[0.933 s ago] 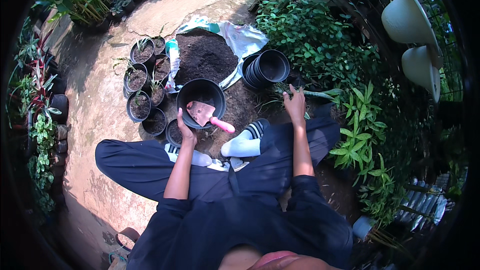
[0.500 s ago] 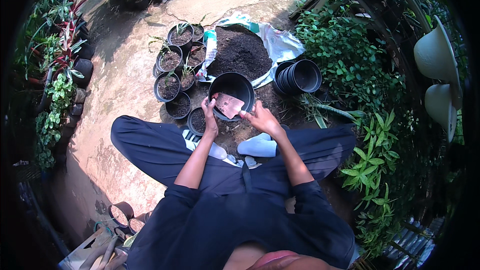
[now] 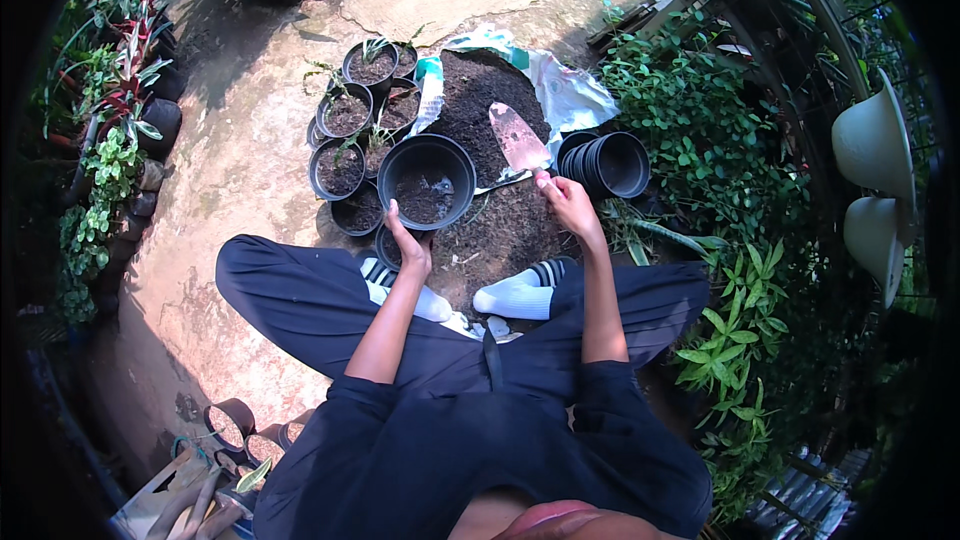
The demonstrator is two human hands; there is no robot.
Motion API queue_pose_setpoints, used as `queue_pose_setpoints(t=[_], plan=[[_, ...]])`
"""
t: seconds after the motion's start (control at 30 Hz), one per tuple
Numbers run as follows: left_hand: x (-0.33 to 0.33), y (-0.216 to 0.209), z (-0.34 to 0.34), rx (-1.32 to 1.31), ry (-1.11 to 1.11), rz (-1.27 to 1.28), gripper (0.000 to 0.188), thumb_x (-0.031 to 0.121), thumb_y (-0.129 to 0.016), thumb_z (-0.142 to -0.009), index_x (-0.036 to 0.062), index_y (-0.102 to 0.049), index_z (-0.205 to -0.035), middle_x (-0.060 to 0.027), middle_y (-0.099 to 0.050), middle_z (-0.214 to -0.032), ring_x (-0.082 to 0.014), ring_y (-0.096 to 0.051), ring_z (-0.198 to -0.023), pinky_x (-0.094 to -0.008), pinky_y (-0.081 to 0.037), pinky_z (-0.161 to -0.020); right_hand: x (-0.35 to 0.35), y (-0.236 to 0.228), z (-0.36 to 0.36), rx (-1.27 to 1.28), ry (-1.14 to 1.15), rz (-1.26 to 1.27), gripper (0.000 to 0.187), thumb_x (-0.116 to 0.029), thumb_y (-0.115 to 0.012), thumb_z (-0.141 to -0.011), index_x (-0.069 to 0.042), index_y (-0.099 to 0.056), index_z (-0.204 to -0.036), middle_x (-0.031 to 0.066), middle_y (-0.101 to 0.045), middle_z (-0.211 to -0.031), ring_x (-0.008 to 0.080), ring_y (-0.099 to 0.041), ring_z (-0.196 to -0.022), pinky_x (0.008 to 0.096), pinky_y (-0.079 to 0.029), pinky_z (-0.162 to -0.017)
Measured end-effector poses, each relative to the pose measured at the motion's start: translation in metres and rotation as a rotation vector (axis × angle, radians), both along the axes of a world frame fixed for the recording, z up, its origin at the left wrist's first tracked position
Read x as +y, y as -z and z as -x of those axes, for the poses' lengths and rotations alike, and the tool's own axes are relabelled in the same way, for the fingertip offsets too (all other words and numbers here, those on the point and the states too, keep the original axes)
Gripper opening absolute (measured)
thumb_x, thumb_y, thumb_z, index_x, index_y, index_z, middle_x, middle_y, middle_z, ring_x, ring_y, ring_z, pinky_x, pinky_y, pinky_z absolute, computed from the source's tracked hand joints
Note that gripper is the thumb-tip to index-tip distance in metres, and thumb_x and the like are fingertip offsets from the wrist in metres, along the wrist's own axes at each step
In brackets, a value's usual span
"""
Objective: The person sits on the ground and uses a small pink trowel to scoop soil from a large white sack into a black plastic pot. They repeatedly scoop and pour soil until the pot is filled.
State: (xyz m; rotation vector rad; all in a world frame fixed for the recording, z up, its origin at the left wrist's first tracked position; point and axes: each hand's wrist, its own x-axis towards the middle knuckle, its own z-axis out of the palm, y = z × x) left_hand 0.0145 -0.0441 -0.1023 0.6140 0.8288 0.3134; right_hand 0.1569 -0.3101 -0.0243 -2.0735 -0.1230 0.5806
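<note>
My left hand (image 3: 412,248) grips the near rim of a black plastic pot (image 3: 463,178), which is tilted enough to show a thin layer of soil on its bottom. In my right hand (image 3: 573,208) is the handle of a garden trowel (image 3: 518,138). Its broad, soil-stained blade points away from me, over the near right edge of the dark soil heap (image 3: 470,100). That heap lies on an opened white plastic sack (image 3: 575,95). No scooped soil shows clearly on the blade.
Soil-filled pots with small plants (image 3: 345,112) cluster left of the sack. Nested black pots (image 3: 622,165) lie on their side to its right. Leafy shrubs (image 3: 665,90) border the right, potted plants (image 3: 130,140) the left. White-socked feet (image 3: 515,297) rest nearby.
The trowel has come out of the pot and swung right and away to the soil heap. My left hand has shifted the pot slightly left, and soil now shows in its bottom.
</note>
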Motion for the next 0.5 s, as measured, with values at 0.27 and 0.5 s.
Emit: queue_pose_setpoints(t=[0.27, 0.5], plan=[[0.005, 0.011, 0.001, -0.027, -0.030, -0.017, 0.071, 0.068, -0.053, -0.086, 0.0243, -0.033, -0.139, -0.0087, -0.041, -0.143, -0.0296, -0.045, -0.128, -0.0519, -0.046, -0.091, 0.048, 0.144, 0.001, 0.081, 0.139, 0.445, 0.051, -0.047, -0.060, -0.090, 0.003, -0.071, -0.089, 0.0326, -0.067, -0.096, 0.0464, -0.066, -0.097, 0.0507, -0.050, -0.087], [0.004, -0.007, 0.004, 0.016, -0.086, 0.003, 0.077, 0.064, -0.051, -0.090, 0.0140, -0.037, -0.147, -0.0089, -0.047, -0.143, -0.0276, -0.048, -0.128, -0.0495, -0.043, -0.101, 0.103, 0.157, 0.000, 0.076, 0.250, 0.381, 0.053, -0.050, -0.054, -0.095, 0.000, -0.071, -0.100, 0.0294, -0.068, -0.103, 0.0451, -0.064, -0.102, 0.0509, -0.049, -0.089]])
